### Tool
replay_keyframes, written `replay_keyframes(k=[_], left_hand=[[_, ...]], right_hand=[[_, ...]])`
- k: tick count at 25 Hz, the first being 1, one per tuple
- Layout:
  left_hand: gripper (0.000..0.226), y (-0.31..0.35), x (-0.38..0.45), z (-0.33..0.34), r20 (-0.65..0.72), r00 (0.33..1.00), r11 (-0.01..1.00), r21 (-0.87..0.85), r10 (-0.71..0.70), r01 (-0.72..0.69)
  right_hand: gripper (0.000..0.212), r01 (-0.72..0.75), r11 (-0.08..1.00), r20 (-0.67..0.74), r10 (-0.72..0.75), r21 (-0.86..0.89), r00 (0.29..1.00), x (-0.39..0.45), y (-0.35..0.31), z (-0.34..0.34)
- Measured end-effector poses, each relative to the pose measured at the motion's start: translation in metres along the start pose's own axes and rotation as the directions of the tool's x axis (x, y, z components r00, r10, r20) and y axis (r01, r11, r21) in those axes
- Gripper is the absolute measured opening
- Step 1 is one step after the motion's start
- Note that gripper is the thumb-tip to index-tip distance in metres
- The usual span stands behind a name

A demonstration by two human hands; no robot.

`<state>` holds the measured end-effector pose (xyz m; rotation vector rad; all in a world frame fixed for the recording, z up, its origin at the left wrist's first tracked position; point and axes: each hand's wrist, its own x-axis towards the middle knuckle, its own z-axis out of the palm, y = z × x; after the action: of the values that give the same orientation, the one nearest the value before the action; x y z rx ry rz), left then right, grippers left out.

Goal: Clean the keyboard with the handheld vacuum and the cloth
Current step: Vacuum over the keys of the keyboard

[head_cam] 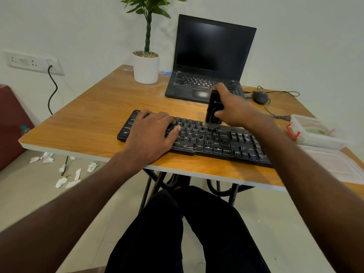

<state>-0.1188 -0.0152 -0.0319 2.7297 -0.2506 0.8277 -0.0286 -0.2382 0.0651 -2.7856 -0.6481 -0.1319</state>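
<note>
A: Head view: keyboard (206, 138) lies at the worktop (82, 123) front edge. Right hand (234, 109), grip wrapped round the vacuum (214, 110), nozzle on the upper key rows. Left hand (152, 129) flat, fingers relaxed on the left keys.

B: Risks?

A: Hard nozzle pressure could pop a keycap; keyboard might slide off the near edge if the left hand lifts. Cloth: can't make one out.

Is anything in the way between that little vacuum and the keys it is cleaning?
Nothing visible. The right hand holds the handheld vacuum upright, its nozzle right at the upper rows of the keyboard. The left hand rests on the keys off to the left side.
</note>
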Motion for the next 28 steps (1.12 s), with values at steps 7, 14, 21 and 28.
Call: replay_keyframes(k=[7, 14, 21, 28], left_hand=[[0.051, -0.001, 0.001, 0.0, 0.011, 1.0, 0.999, 0.035, 0.003, -0.003], [0.045, 0.001, 0.001, -0.002, 0.025, 1.0, 0.999, 0.037, -0.004, 0.003], [0.047, 0.003, 0.001, -0.003, 0.027, 1.0, 0.999, 0.036, -0.014, 0.013], [0.056, 0.011, 0.001, -0.004, -0.007, 1.0, 0.999, 0.021, -0.031, 0.031]], right_hand=[[0.064, -0.025, 0.996, 0.024, 0.023, 0.086, 0.999, -0.015, -0.003, 0.001], [0.057, -0.089, 0.99, -0.027, 0.092, 0.107, 0.995, -0.011, 0.008, -0.012], [0.067, -0.13, 0.984, -0.249, 0.157, 0.119, 0.956, -0.028, 0.036, -0.007], [0.069, -0.061, 0.97, -0.338, 0.14, 0.234, 0.931, -0.063, 0.08, -0.009]])
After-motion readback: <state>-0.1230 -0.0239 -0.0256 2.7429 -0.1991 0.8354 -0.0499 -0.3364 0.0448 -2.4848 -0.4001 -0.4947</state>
